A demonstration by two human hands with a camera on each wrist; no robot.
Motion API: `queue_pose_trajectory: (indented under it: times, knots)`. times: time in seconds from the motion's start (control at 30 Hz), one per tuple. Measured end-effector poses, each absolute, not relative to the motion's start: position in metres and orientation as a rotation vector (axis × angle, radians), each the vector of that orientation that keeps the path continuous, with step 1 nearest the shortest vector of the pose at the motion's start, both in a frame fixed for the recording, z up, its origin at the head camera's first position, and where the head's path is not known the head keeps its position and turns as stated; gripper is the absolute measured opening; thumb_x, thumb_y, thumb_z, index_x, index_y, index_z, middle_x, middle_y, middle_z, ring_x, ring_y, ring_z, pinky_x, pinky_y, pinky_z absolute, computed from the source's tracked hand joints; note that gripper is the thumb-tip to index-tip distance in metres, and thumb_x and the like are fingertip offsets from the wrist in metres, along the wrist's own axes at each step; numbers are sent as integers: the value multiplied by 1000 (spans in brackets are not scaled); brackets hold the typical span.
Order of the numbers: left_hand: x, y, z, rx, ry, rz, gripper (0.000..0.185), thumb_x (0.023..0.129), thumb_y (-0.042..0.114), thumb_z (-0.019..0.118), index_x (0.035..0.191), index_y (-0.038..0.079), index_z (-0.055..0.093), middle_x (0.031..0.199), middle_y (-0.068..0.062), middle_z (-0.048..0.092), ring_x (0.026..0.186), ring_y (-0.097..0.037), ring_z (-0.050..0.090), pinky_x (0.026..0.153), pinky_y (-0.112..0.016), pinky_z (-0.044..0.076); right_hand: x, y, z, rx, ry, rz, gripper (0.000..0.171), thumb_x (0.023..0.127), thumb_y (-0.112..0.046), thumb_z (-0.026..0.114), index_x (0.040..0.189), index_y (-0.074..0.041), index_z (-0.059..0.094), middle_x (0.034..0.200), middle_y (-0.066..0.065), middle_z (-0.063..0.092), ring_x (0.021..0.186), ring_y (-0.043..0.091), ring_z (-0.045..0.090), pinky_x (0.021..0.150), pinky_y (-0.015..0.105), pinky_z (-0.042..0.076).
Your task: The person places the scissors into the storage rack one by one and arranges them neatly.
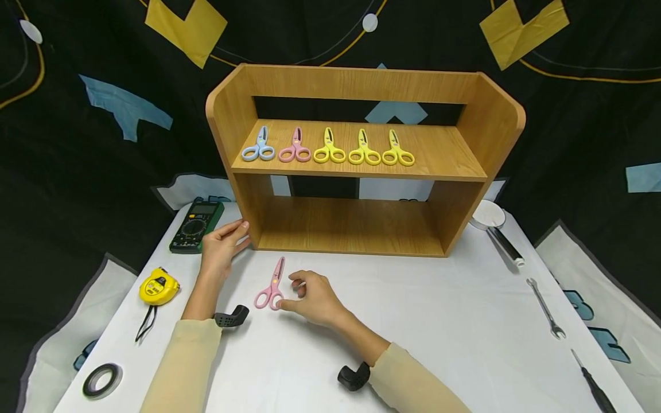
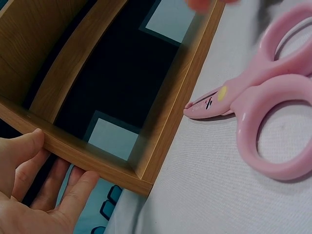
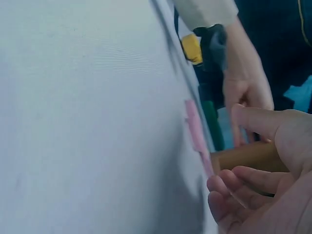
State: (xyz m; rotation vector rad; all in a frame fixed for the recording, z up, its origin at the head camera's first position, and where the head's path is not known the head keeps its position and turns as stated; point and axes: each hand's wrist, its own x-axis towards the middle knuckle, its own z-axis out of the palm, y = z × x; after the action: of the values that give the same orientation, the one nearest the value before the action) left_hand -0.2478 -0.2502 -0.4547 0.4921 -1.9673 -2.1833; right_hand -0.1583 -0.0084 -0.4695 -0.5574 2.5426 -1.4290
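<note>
With the left hand (image 1: 221, 248) flat against the wooden shelf's (image 1: 361, 166) lower left corner, fingers straight, steadying it helps. The right hand (image 1: 310, 298), fingers loosely curled and holding nothing, should probably pinch one loop squarely. The pink scissors (image 1: 272, 285) lie closed on the desk (image 1: 439, 321), just before the shelf, blunt tip toward it.

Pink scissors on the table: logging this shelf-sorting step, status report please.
Left hand rests open on the wooden shelf's lower left corner. Right hand touches the pink plastic scissors lying flat on the white tablecloth, not gripping. Nothing in the way.
</note>
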Motion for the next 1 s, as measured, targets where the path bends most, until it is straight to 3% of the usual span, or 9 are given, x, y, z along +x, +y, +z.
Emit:
queue_pose_trajectory:
  times: [0.27, 0.43, 0.67, 0.77, 0.9, 1.0]
  knots:
    - [-246, -249, -454, 479, -1989, -2162, 54, 93, 28, 78, 139, 3, 64, 129, -5, 67, 117, -16, 67, 102, -37, 58, -163, -33, -482, -530, 2707, -1195, 58, 75, -40, 93, 120, -8, 74, 104, 0, 71, 96, 14, 64, 81, 24, 54]
    - [-245, -248, -453, 477, -1976, -2173, 55, 92, 28, 79, 138, 3, 64, 122, 1, 68, 114, -14, 68, 102, -38, 58, -163, -42, -484, -496, 2825, -1047, 56, 69, -43, 96, 112, -12, 76, 95, -2, 66, 87, 12, 60, 70, 23, 50]
    - [-247, -250, -455, 462, -1959, -2186, 53, 92, 25, 78, 138, 1, 64, 119, 2, 69, 111, -12, 68, 102, -39, 58, -162, -41, -479, -460, 2824, -1059, 36, 75, -27, 90, 102, -9, 75, 89, -2, 62, 79, 10, 55, 63, 22, 47]
    - [-247, -251, -454, 470, -1971, -2179, 53, 91, 24, 80, 138, 2, 65, 119, 2, 69, 110, -11, 68, 103, -39, 57, -162, -34, -475, -440, 2754, -1147, 32, 76, -23, 88, 99, -7, 74, 78, -3, 59, 71, 8, 51, 57, 20, 44]
    - [-246, -250, -454, 486, -1995, -2142, 53, 88, 24, 83, 135, 6, 68, 115, 4, 71, 106, -7, 70, 100, -36, 58, -162, -18, -469, -427, 2605, -1301, 31, 78, -17, 86, 103, -4, 71, 65, -5, 59, 56, 6, 50, 47, 19, 41]
    - [-247, -249, -454, 474, -1989, -2119, 52, 87, 24, 85, 133, 8, 70, 112, 5, 72, 102, -6, 71, 95, -33, 60, -161, -3, -464, -426, 2510, -1396, 31, 82, -11, 82, 108, -1, 70, 64, -5, 65, 51, 5, 54, 43, 19, 44]
